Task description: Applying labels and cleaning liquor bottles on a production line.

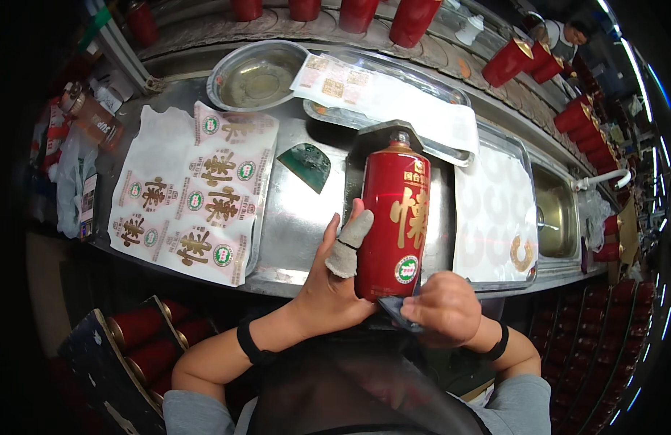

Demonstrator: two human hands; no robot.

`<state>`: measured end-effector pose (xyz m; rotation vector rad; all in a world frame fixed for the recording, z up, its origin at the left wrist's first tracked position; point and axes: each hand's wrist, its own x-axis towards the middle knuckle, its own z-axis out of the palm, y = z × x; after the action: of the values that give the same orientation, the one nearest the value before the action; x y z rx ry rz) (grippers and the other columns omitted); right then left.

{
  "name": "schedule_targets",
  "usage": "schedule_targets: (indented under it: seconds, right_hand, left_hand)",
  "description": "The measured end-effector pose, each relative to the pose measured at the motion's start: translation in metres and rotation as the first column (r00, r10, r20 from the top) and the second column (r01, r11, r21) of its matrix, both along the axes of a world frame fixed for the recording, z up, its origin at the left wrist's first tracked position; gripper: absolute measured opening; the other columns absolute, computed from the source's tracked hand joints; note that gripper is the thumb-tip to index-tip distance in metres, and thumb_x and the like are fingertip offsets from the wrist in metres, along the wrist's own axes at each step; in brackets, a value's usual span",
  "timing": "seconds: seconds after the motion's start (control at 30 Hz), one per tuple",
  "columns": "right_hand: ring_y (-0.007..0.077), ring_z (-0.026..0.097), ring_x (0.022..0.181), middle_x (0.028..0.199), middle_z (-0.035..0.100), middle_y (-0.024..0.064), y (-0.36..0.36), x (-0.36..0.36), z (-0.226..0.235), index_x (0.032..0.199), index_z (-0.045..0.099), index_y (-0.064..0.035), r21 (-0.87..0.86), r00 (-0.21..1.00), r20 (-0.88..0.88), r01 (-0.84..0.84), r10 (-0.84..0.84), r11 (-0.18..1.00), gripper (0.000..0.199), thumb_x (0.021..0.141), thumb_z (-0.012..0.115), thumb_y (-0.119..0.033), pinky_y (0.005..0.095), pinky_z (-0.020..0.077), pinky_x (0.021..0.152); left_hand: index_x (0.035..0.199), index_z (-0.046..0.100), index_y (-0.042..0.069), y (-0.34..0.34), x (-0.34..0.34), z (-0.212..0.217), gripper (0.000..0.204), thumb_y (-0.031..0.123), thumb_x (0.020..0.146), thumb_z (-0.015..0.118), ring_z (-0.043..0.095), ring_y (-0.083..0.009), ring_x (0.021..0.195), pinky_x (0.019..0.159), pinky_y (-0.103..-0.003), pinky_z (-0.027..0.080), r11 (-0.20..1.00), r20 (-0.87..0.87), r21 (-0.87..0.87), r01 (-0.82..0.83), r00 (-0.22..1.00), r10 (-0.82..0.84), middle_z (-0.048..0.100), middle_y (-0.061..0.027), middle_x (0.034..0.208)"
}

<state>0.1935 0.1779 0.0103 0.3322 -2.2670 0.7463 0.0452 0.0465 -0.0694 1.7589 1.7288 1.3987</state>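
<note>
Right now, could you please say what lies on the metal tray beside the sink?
The tray holds a white sheet with one curved gold decal at lower right; the bottom beneath the sheet is hidden.

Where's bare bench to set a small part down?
Best patch looks like the bare metal between the left printed sheet and left hand, nearer than the green flat piece. A narrow strip also shows between the red bottle and right white sheet. It's crowded behind, with the metal bowl and draped sheet.
</note>
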Motion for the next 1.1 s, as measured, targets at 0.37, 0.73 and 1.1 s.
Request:
schedule_targets:
  seconds: [0.37, 0.73, 1.1]
  right_hand:
    - [0.0205, 0.061, 0.064, 0.074, 0.063, 0.0046, 0.01, -0.002, 0.003, 0.089, 0.067, -0.0073, 0.148, 0.996, 0.054, 0.058, -0.067, 0.987, 0.023, 0.07, 0.081, -0.004, 0.034, 0.0489, 0.059]
    - [0.0176, 0.059, 0.066, 0.082, 0.065, 0.0042, 0.022, 0.001, -0.021, 0.085, 0.068, -0.0078, 0.33, 0.987, -0.118, 0.138, -0.104, 0.934, 0.025, 0.067, 0.082, 0.0, 0.0315, 0.0455, 0.054]
    - [0.0054, 0.052, 0.077, 0.086, 0.06, 0.0009, -0.043, 0.054, -0.069, 0.09, 0.055, -0.0048, -0.769, 0.651, 0.49, 0.636, -0.58, 0.063, 0.02, 0.09, 0.073, -0.012, 0.0217, 0.0431, 0.07]
  left_hand:
    - [0.155, 0.021, 0.001, -0.003, -0.005, -0.008, 0.108, 0.036, 0.074, 0.083, 0.027, -0.0438, 0.148, 0.118, -0.062, 0.01, 0.999, -0.007, -0.049, -0.011, 1.0, 0.011, 0.026, -0.0293, 0.158]
    - [0.154, 0.03, 0.009, -0.006, -0.009, -0.012, 0.099, 0.045, 0.076, 0.079, 0.016, -0.0445, 0.151, 0.114, -0.07, 0.003, 0.983, -0.144, -0.185, 0.012, 0.989, -0.039, 0.023, -0.0195, 0.161]
    - [0.155, 0.015, 0.0, -0.003, -0.008, -0.015, 0.119, 0.041, 0.069, 0.086, 0.026, -0.0433, 0.148, 0.117, -0.065, 0.005, 0.982, 0.151, -0.181, 0.052, 0.988, -0.024, 0.028, -0.0237, 0.158]
